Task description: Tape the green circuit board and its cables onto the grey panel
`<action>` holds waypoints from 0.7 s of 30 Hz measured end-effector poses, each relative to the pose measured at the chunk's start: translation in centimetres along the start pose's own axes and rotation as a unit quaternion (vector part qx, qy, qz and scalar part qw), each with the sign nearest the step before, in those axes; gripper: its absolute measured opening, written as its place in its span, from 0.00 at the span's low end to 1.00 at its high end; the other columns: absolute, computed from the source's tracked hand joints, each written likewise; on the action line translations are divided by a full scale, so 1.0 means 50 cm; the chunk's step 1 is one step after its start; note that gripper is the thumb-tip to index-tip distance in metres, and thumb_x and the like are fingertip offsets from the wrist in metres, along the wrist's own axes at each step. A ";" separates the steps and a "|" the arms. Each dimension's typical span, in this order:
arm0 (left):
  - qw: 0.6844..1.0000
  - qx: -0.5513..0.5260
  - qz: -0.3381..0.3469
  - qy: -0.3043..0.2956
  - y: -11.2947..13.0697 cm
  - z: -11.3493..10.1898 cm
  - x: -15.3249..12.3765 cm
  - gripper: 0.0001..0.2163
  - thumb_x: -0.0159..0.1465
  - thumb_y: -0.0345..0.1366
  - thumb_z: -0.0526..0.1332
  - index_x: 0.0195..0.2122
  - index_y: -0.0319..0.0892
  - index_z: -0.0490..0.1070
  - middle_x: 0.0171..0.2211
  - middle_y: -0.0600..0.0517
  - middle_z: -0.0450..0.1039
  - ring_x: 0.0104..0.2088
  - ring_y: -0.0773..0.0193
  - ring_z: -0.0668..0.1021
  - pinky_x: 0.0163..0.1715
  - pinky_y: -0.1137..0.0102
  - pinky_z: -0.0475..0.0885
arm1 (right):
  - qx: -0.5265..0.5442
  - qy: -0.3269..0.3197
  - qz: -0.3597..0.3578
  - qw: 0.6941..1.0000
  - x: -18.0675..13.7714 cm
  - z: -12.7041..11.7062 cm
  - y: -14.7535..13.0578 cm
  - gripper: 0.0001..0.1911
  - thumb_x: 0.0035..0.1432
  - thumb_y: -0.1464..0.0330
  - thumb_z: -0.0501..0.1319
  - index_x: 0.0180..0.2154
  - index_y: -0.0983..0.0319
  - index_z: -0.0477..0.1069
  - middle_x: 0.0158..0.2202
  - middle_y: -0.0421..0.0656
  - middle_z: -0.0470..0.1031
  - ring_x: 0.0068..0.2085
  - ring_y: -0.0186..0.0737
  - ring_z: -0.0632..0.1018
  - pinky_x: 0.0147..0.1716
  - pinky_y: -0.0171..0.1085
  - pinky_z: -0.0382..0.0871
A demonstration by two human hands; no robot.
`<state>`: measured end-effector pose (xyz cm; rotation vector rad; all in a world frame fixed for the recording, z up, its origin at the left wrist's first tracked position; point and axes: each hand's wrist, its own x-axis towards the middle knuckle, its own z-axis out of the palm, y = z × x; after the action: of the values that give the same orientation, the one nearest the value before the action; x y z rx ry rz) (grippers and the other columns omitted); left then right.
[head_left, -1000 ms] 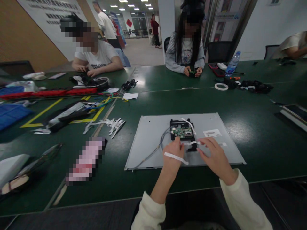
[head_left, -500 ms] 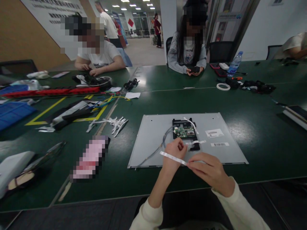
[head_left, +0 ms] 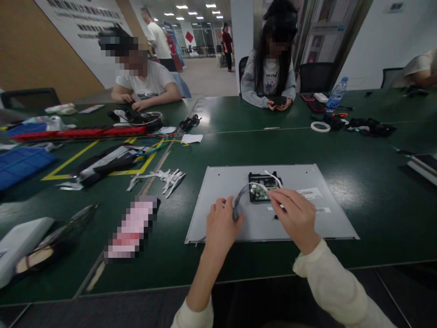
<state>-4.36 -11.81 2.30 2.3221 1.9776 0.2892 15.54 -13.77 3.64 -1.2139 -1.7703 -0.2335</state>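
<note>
A flat grey panel (head_left: 211, 182) lies on the green table, with a black bracket and a green circuit board (head_left: 257, 192) on its back. Between the thumb and fingers of my right hand (head_left: 296, 216) is a thin white tape strip (head_left: 260, 185), which curves over the board. My left hand (head_left: 221, 223) is over the panel's left part, thumb and fingers apart around the grey cable (head_left: 238, 200); whether they touch it is unclear. Another white strip (head_left: 273, 176) sticks to the bracket's top right. My right hand partly covers the bracket and the labels.
Left of the panel lie a phone (head_left: 131, 228) and a pile of white strips (head_left: 172, 181). A tape roll (head_left: 320, 126) and a water bottle (head_left: 337, 94) are at the back right. A blue basket (head_left: 25, 166) is at far left. Two people sit across the table.
My left hand has moved left and its fingers have spread beside the cable. My right hand has moved up and forward, carrying the tape strip over the circuit board.
</note>
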 end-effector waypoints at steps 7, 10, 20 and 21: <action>0.999 -0.036 -0.015 -0.036 -0.028 -0.008 0.022 0.13 0.63 0.30 0.53 0.49 0.43 0.65 0.44 0.48 0.68 0.36 0.62 0.76 0.36 0.71 0.68 | -0.045 -0.015 -0.029 0.998 0.056 0.081 0.004 0.11 0.63 0.71 0.54 0.42 0.61 0.74 0.41 0.47 0.77 0.42 0.39 0.76 0.43 0.39 0.68; 0.999 -0.042 -0.001 -0.016 -0.036 -0.004 0.025 0.14 0.63 0.30 0.54 0.50 0.45 0.65 0.44 0.49 0.68 0.37 0.62 0.76 0.34 0.71 0.68 | -0.070 -0.089 -0.062 0.992 0.044 0.122 -0.005 0.11 0.63 0.73 0.53 0.41 0.63 0.73 0.40 0.47 0.76 0.41 0.40 0.75 0.41 0.39 0.67; 0.998 -0.058 0.005 0.017 -0.052 0.013 0.036 0.15 0.62 0.29 0.55 0.49 0.48 0.68 0.50 0.50 0.67 0.40 0.62 0.76 0.35 0.71 0.70 | -0.110 -0.268 -0.125 0.949 -0.011 0.170 -0.056 0.05 0.60 0.75 0.55 0.33 0.63 0.69 0.31 0.45 0.71 0.35 0.41 0.71 0.31 0.38 0.63; 0.998 -0.062 0.011 0.020 -0.053 0.015 0.037 0.14 0.62 0.28 0.54 0.48 0.48 0.68 0.51 0.50 0.67 0.41 0.61 0.76 0.37 0.71 0.70 | -0.112 -0.268 -0.121 0.949 -0.011 0.170 -0.056 0.06 0.60 0.75 0.55 0.33 0.63 0.69 0.32 0.45 0.71 0.35 0.41 0.71 0.31 0.38 0.63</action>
<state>-6.52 -9.48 1.26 2.2790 1.8942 0.4500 8.31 -10.33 -0.41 -1.3001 -2.4265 -0.2681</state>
